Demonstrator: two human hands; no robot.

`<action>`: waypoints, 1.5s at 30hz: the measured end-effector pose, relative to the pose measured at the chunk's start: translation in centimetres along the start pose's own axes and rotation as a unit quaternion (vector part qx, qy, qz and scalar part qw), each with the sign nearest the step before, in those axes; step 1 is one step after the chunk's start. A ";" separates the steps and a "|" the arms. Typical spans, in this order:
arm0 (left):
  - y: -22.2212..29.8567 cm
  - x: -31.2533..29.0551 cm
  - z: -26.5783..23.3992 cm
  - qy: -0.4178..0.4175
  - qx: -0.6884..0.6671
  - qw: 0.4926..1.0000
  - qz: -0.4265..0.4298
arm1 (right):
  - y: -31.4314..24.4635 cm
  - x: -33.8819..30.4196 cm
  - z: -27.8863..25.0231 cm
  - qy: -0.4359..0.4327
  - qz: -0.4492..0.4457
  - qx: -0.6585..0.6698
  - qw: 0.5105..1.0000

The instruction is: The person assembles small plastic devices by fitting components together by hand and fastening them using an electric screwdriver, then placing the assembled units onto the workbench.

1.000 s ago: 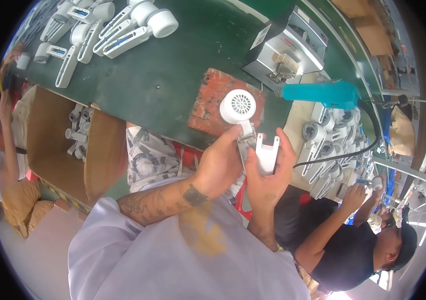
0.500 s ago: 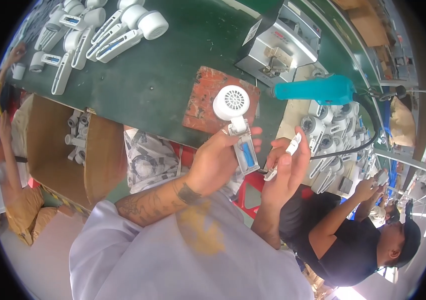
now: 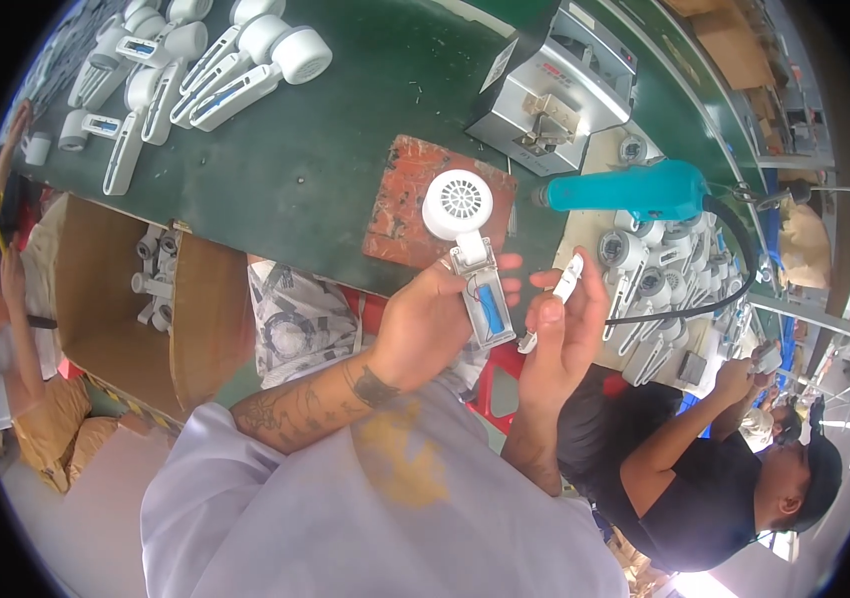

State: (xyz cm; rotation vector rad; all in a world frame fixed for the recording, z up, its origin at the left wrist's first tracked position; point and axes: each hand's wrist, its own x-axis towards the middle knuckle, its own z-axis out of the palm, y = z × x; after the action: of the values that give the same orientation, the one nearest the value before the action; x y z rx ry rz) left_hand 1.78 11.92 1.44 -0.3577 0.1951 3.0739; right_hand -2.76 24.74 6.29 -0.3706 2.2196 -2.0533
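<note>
My left hand [image 3: 417,317] holds a white handheld fan [image 3: 458,205] by its handle, with the round slotted head pointing away from me. The handle lies open on its upper side, showing a blue battery [image 3: 491,311] and thin wires. My fingers pass behind the handle and come out on its right. In my right hand [image 3: 556,354] a slim white handle cover [image 3: 567,281] is pinched between thumb and fingers, just right of the fan and apart from it. Part of the cover is hidden by the thumb. Beneath the fan head lies a worn red board [image 3: 400,199].
A teal power screwdriver [image 3: 629,189] with a black cord lies right of the board, near a silver machine [image 3: 554,90]. More white fans [image 3: 245,75] are heaped far left and right [image 3: 649,284]. A cardboard box [image 3: 111,289] stands left. A person in black [image 3: 684,478] works at right.
My right hand has shifted slightly left, bringing the cover a little closer to the fan and turning it. The fan in my left hand stays nearly in place.
</note>
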 end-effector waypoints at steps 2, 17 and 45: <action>0.0 0.0 0.1 0.005 0.006 1.000 -0.005 | 0.0 0.0 0.0 0.001 0.001 0.003 1.000; 0.0 -0.1 0.6 0.049 0.092 0.995 0.007 | 0.8 0.0 -0.5 -0.021 0.012 -0.033 0.999; 1.0 -1.0 1.3 0.022 0.175 0.983 0.047 | 0.4 -0.5 2.1 -0.061 -0.221 -0.340 0.912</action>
State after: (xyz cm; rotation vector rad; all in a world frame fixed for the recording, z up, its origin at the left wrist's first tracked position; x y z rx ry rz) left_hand 2.40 11.07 3.04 -0.4073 0.7616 3.0373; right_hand -1.79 22.84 5.67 -1.1083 2.9031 -1.2430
